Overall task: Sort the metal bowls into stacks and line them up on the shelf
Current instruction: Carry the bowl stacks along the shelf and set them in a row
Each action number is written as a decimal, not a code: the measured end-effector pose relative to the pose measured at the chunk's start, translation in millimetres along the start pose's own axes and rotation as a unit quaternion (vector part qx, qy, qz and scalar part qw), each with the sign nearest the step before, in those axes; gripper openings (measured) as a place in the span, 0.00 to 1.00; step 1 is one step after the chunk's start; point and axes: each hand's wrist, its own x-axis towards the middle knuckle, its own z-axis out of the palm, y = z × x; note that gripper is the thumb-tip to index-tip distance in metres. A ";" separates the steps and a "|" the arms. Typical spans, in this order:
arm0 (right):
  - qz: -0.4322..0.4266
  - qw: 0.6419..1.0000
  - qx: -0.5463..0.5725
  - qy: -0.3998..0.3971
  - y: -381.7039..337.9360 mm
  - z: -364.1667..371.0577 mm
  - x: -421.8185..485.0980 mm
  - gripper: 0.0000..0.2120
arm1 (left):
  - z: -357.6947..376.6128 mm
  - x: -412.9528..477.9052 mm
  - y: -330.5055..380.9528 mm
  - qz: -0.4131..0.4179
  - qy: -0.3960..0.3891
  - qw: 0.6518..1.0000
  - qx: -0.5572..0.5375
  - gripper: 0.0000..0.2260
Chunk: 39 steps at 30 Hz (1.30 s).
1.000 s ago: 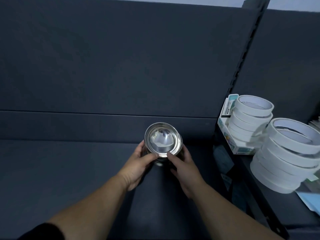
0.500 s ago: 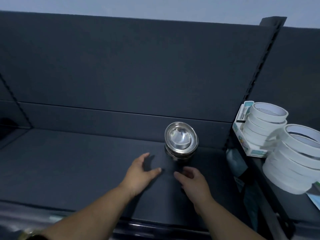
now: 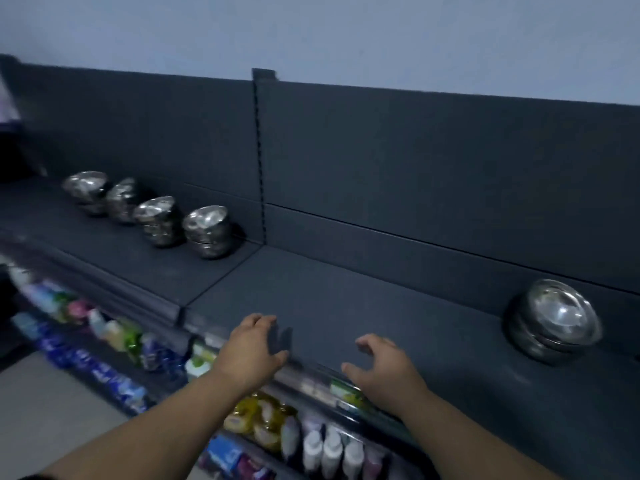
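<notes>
A stack of metal bowls (image 3: 554,323) stands at the far right of the dark shelf (image 3: 346,306), against the back panel. Several more stacks of metal bowls (image 3: 207,232) stand in a row on the left shelf section, receding to the far left. My left hand (image 3: 254,348) hovers over the shelf's front edge, fingers loosely curled and holding nothing. My right hand (image 3: 381,368) hangs beside it, also empty, well left of the right-hand stack.
A slotted upright (image 3: 259,150) divides the back panel between the two shelf sections. Below the front edge, a lower shelf holds bottles and packets (image 3: 270,424). Pale floor (image 3: 52,410) shows at bottom left.
Both hands let go of the bowl stack and pulled back to the shelf's front edge. The view swung left, so the stack now sits far right and the row of other stacks appears.
</notes>
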 end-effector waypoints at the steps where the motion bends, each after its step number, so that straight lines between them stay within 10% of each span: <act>1: -0.019 1.000 -0.010 -0.015 -24.9 17.1 2.2 0.27 | -14.9 -6.2 -28.0 -0.016 0.005 1.000 0.008 0.32; 20: -0.270 0.944 -0.044 -0.182 -404.4 265.9 148.9 0.20 | -219.1 -0.4 -388.7 -0.284 0.122 0.951 0.014 0.28; 39: -0.326 0.925 -0.036 -0.190 -564.8 354.4 359.3 0.31 | -325.5 179.4 -539.2 -0.327 0.139 0.932 0.072 0.31</act>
